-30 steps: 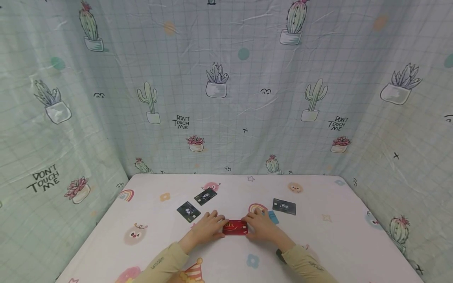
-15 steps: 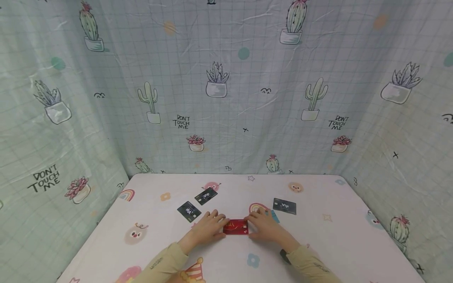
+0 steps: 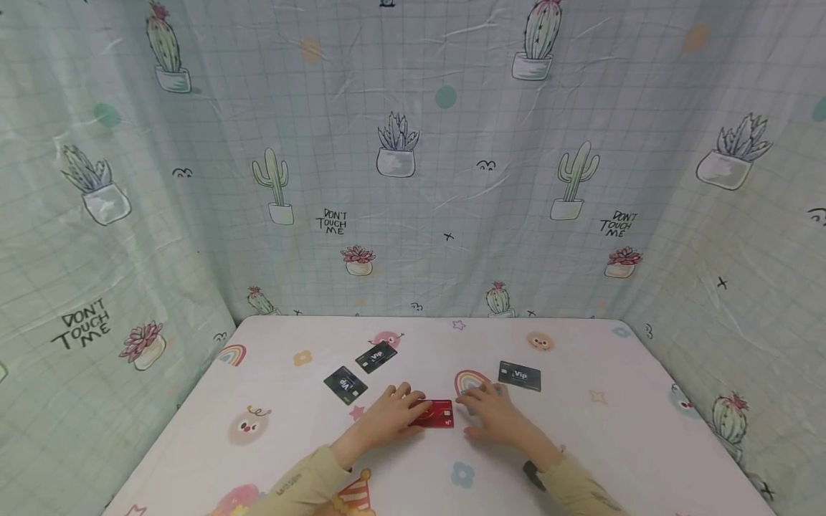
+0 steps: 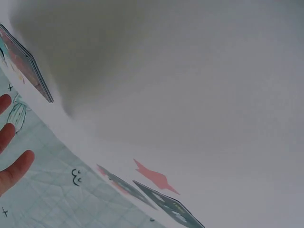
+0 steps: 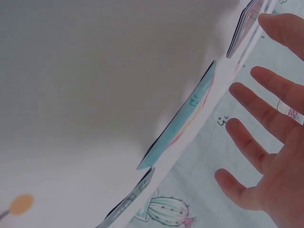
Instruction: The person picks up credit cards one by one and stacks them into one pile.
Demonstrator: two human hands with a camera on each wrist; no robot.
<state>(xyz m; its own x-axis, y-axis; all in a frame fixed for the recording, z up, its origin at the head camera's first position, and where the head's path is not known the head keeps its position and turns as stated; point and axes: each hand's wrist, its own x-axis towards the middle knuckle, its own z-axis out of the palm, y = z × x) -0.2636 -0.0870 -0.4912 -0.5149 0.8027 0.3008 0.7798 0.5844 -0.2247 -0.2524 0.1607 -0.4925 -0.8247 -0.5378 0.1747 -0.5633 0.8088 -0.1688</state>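
Note:
A red VIP card [image 3: 440, 414] lies at the middle of the table, on top of a stack [image 5: 241, 31] whose layered edge shows in the right wrist view. My left hand [image 3: 387, 416] reaches over its left part, index finger and thumb near the far and near edges. Loose, spread fingers [image 4: 19, 168] of that hand show in the left wrist view. To the right, apart from the stack, is my right hand [image 3: 495, 416] with its fingers spread. A teal card [image 5: 187, 111] lies beyond that hand, mostly hidden in the head view.
Two black Vip cards, one nearer [image 3: 345, 385] and one farther [image 3: 376, 356], lie left of the stack. Another black Vip card [image 3: 519, 375] lies at the back right. The right sleeve partly covers a dark card [image 3: 534, 474]. A patterned curtain [image 3: 419, 279] stands behind the table.
My right hand has drawn off the stack's right edge, to the right. My left hand has slid right, from the red card's left edge to over its left part.

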